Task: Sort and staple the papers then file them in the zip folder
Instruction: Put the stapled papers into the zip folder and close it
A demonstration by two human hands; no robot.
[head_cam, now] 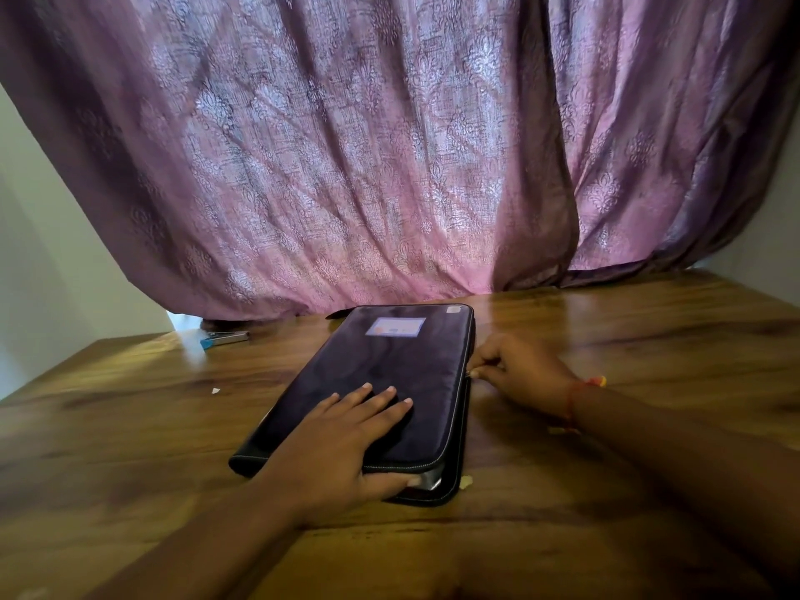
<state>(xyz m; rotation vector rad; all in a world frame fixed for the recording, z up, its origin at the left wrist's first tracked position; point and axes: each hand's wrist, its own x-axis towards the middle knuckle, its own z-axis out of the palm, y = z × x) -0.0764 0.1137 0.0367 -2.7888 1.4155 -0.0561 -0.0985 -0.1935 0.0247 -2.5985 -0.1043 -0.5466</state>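
Observation:
A dark zip folder (398, 361) with a pale label near its far end lies flat on the wooden table (627, 331). My left hand (346, 439) presses flat on the folder's near half, fingers straight, thumb at the near edge. My right hand (519, 374) is at the folder's right side and pinches the zip pull about halfway along that edge. The near right corner of the folder gapes a little, showing a pale edge inside. No loose papers are in view.
A stapler (225, 338) with a blue end lies at the table's far left edge. A small paper scrap (215, 390) sits left of the folder. A purple curtain (346, 166) hangs behind the table's far edge.

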